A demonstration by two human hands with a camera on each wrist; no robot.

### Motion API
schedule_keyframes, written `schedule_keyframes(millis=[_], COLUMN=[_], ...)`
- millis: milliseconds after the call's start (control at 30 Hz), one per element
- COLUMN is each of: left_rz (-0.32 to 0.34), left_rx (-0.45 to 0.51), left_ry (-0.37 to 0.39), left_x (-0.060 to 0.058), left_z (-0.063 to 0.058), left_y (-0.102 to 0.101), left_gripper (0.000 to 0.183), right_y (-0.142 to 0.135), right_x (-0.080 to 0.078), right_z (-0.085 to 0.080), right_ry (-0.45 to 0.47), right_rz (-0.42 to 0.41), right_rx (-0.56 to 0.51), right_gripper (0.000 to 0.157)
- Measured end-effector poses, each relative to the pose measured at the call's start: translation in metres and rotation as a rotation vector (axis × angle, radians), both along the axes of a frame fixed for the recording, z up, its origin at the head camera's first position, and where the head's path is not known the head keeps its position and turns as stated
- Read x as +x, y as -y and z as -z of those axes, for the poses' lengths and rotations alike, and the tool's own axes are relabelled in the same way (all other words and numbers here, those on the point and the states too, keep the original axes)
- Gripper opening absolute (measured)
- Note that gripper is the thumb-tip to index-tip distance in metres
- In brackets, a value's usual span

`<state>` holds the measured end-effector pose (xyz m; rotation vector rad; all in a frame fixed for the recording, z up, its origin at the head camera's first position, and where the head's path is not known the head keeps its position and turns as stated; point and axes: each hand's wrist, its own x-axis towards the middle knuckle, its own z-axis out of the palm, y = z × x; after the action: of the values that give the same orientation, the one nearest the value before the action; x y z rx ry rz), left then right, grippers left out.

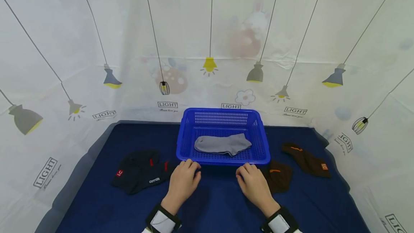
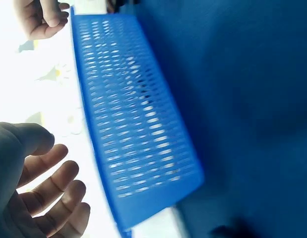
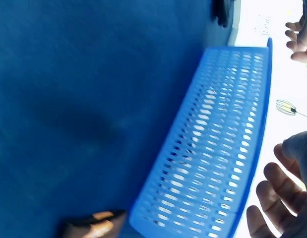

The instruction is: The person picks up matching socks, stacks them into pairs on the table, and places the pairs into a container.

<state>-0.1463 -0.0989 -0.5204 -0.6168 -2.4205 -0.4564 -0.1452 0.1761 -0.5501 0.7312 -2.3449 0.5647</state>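
My left hand [image 1: 183, 179] hovers just before the near left corner of a blue plastic basket [image 1: 223, 161], fingers loosely bent and nothing in them. My right hand [image 1: 253, 183] is held likewise by the near right part of the basket, also holding nothing. In the left wrist view a gap shows between the left fingers [image 2: 56, 191] and the basket wall [image 2: 133, 114]. The right wrist view has the right fingers [image 3: 277, 196] close to the rim; contact cannot be told. Inside the basket lies a grey sock [image 1: 223, 144], flat and crosswise.
Black socks [image 1: 139, 172] with red marks lie left of the basket on the dark blue cloth [image 1: 213, 204]. To the right are two brown socks, one [image 1: 307, 159] farther out and another [image 1: 279, 177] partly behind my right hand. A lamp-patterned white curtain [image 1: 207, 28] surrounds the table.
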Motion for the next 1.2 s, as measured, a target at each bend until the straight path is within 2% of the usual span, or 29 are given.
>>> schedule_keyframes(millis=[167, 233, 300, 333, 400, 467, 533, 600, 667, 767, 933, 1067, 1200], left_rz=[-0.032, -0.036, -0.038, -0.033, -0.032, -0.037, -0.048, -0.070, -0.095, -0.132, -0.219, -0.304, -0.367], left_rx=[0.033, 0.044, 0.058, 0.069, 0.080, 0.081, 0.072, 0.053, 0.038, 0.028, 0.023, -0.008, -0.010], left_ry=[0.057, 0.060, 0.058, 0.042, 0.024, 0.014, 0.020, 0.061, 0.099, 0.114, 0.148, 0.225, 0.284], left_x=[0.019, 0.024, 0.027, 0.027, 0.028, 0.031, 0.034, 0.039, 0.042, 0.044, 0.039, 0.032, 0.022], left_z=[0.018, 0.026, 0.034, 0.041, 0.048, 0.054, 0.057, 0.055, 0.056, 0.058, 0.060, 0.059, 0.055], left_y=[0.002, 0.003, 0.004, 0.006, 0.008, 0.010, 0.013, 0.015, 0.019, 0.024, 0.036, 0.050, 0.067], left_gripper=[0.024, 0.025, 0.025, 0.022, 0.023, 0.024, 0.026, 0.029, 0.029, 0.030, 0.042, 0.058, 0.066], right_y=[-0.004, -0.006, -0.009, -0.008, -0.008, -0.006, -0.001, 0.002, 0.005, 0.008, 0.008, 0.007, 0.006], right_x=[0.005, 0.006, 0.004, 0.006, 0.010, 0.014, 0.021, 0.027, 0.032, 0.041, 0.047, 0.049, 0.051], right_z=[0.031, 0.043, 0.062, 0.062, 0.067, 0.068, 0.059, 0.055, 0.050, 0.040, 0.037, 0.035, 0.034], right_ry=[-0.002, 0.000, -0.001, 0.010, 0.022, 0.026, 0.027, 0.046, 0.092, 0.184, 0.282, 0.297, 0.303], right_rz=[-0.016, -0.026, -0.024, -0.024, -0.029, -0.027, -0.030, -0.011, 0.022, 0.072, 0.113, 0.125, 0.133], right_rx=[-0.046, -0.066, -0.075, -0.075, -0.078, -0.075, -0.077, -0.059, -0.033, 0.011, 0.046, 0.056, 0.055], right_gripper=[0.026, 0.019, 0.015, 0.015, 0.015, 0.020, 0.026, 0.028, 0.029, 0.031, 0.029, 0.029, 0.029])
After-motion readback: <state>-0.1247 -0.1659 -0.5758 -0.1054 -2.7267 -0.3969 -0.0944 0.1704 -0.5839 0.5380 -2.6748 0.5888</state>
